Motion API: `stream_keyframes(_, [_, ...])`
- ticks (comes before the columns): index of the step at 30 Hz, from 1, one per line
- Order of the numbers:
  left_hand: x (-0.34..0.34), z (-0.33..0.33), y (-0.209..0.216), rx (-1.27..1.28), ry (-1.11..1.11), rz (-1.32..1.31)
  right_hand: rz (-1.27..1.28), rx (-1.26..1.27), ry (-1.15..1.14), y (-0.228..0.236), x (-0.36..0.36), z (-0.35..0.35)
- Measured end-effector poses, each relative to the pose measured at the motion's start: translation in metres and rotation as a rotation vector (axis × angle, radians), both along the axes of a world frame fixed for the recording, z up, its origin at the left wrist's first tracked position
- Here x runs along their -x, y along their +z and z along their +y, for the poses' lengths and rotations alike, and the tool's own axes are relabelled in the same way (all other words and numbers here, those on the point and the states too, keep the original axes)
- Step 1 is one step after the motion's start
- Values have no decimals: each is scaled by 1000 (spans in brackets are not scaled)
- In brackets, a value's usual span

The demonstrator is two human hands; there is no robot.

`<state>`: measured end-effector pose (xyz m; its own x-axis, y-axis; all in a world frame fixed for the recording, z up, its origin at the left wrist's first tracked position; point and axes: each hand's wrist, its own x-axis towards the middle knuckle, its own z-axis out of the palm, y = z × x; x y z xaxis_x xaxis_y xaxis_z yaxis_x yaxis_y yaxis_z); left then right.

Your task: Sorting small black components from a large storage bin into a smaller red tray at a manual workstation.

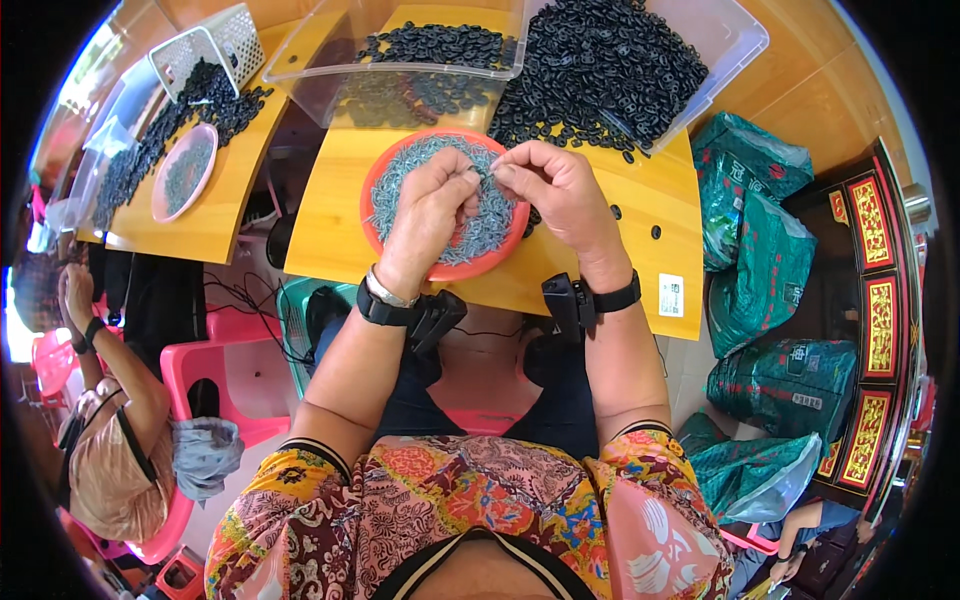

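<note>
Above screws, both grips pinched

Left hand and right hand overhang screws (grey).

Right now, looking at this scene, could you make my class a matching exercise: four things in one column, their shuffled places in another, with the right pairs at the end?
Things
1. orange-red bowl
2. green bags
3. white basket
4. silver-coloured bracelet

Places
A. around the left wrist
B. right of the wooden table
C. beneath the left hand and right hand
D. at the picture's upper left

Pairs: 1-C, 2-B, 3-D, 4-A
</note>
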<state>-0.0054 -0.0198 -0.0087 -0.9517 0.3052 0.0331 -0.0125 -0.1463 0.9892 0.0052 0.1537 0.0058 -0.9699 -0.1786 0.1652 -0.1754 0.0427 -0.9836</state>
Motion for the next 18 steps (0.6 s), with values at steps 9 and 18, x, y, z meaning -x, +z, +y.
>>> stream_keyframes(9, [-3,7,-2,229,45,251,199,-384,-94,8,-3,5])
stream_keyframes(18, [-6,9,1,314,12,277,320,-465,-73,7,-6,8])
